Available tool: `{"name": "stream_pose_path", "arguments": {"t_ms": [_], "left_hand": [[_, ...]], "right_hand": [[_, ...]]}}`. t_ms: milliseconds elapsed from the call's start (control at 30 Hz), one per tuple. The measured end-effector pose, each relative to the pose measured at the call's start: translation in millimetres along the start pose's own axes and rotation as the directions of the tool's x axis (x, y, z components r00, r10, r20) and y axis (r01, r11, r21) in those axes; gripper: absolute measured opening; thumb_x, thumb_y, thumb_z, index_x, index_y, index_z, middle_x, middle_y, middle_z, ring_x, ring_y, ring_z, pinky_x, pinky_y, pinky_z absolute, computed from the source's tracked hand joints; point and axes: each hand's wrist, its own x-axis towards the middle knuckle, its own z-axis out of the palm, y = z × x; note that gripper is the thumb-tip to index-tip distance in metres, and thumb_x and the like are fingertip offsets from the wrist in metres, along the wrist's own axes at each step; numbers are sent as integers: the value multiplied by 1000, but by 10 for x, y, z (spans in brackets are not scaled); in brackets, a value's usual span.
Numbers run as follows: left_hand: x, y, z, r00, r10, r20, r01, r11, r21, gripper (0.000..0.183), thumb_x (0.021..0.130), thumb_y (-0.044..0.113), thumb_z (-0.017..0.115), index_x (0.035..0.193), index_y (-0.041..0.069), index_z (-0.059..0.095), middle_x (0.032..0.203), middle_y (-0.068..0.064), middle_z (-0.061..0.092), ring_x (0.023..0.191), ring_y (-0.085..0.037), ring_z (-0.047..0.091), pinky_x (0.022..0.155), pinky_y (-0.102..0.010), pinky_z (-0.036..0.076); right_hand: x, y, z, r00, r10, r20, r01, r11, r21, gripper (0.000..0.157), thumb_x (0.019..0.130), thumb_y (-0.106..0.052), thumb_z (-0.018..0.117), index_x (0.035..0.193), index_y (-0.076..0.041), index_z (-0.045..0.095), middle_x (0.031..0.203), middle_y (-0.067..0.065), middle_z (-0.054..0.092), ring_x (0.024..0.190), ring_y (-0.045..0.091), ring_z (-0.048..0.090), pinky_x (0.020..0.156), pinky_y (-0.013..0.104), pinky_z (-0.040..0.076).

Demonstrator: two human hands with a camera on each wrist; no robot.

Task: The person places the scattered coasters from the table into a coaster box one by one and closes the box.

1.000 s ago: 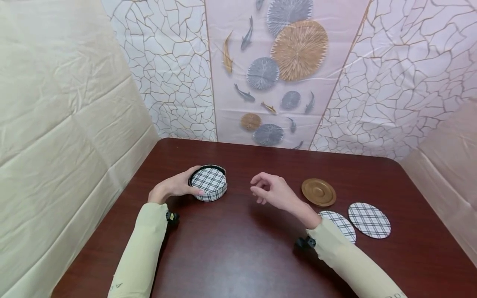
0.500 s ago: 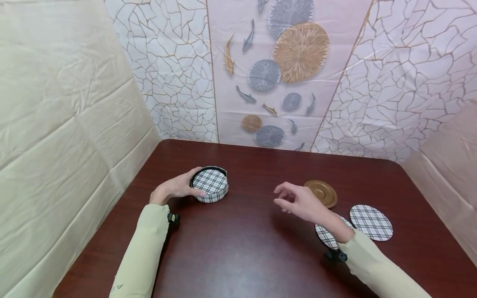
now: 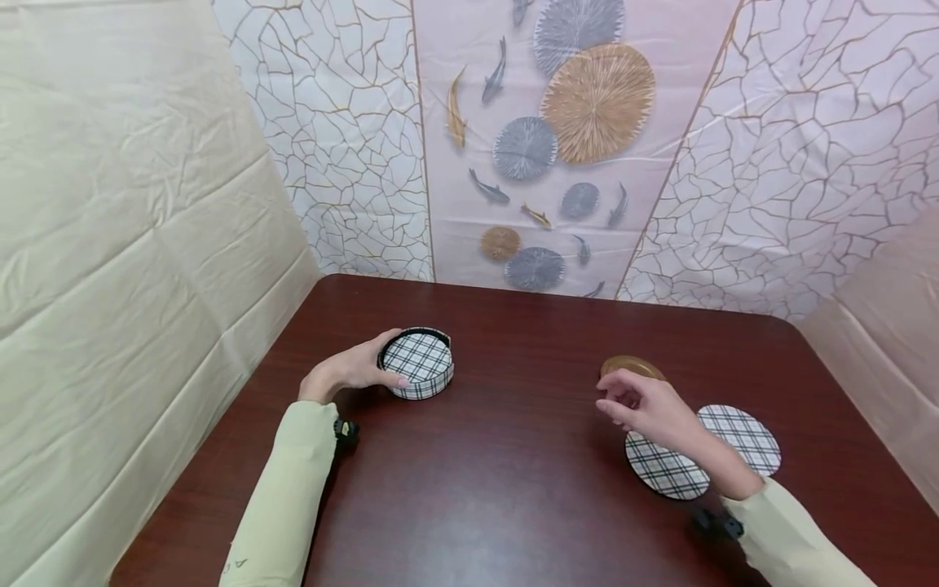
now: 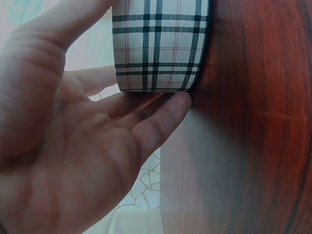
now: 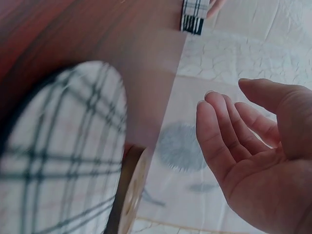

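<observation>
My left hand point(image 3: 355, 365) grips a round plaid coaster holder point(image 3: 424, 389) on the left of the table. Its thumb lies along the near rim, its other fingers reach round the far side. A plaid coaster point(image 3: 416, 355) lies on top inside the black-lined rim. In the left wrist view the holder's checked wall point(image 4: 161, 46) sits between thumb and fingers. My right hand point(image 3: 655, 412), fingers loosely bent and holding nothing, hovers at the right over a plaid coaster point(image 3: 666, 474). It partly covers a brown round dish point(image 3: 632, 364) in the head view.
Another plaid coaster point(image 3: 747, 439) lies farther right, partly behind my right wrist in the head view. All of this stands on a dark red wooden table point(image 3: 513, 489). Patterned cloth point(image 3: 352, 147) hangs behind it, and beige cloth point(image 3: 132, 244) along the left side.
My right hand has moved right, away from the holder, to above the near coaster and beside the brown dish. My left hand keeps its grip on the holder.
</observation>
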Motion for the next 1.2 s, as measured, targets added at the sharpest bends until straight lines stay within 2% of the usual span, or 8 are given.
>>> {"name": "stream_pose_path", "arguments": {"t_ms": [233,433,633,833,1033,1200], "left_hand": [[0,-9,1,1000,0,0,0,1000,4,108,77,46,82,157,17,16,149,-16,38,131,-33,40,109,-51,37],[6,-8,-7,1000,11,8,-11,1000,-9,109,76,45,82,157,16,15,148,-16,38,131,-33,40,109,-51,37],[6,-7,-9,1000,8,9,-8,1000,-8,108,77,44,82,157,15,15,148,-17,38,131,-34,40,109,-51,37],[-21,-6,0,1000,-6,1,6,1000,2,109,77,47,81,157,16,15,150,-16,36,133,-33,38,110,-52,36],[-18,-9,1,1000,-1,-3,1,1000,13,109,77,48,81,157,17,15,150,-16,37,132,-33,39,110,-51,36],[-11,-5,-3,1000,9,3,-9,1000,12,109,77,46,81,158,15,14,151,-16,36,133,-33,38,111,-52,35]], "right_hand": [[-119,183,-52,999,8,-50,-14,994,-112,24,88,-26,75,106,-12,68,86,-5,66,70,1,55,59,22,47],[-188,310,-111,999,-8,-44,1,987,-160,25,86,-25,77,103,-10,68,80,-7,61,68,-1,52,60,22,45],[-236,371,-171,999,30,35,-24,987,-157,37,82,-25,80,110,-8,63,82,-4,59,70,2,50,60,22,43],[-269,413,-222,991,56,125,-34,984,-173,42,78,-23,83,107,-7,58,85,4,53,75,12,46,61,24,37],[-319,458,-263,969,134,205,-92,975,-205,44,78,-27,83,106,-8,54,91,7,52,82,18,47,64,27,38],[-323,532,-294,952,195,238,-140,963,-230,49,77,-30,83,108,-6,53,93,10,53,82,19,49,65,30,40]]}}
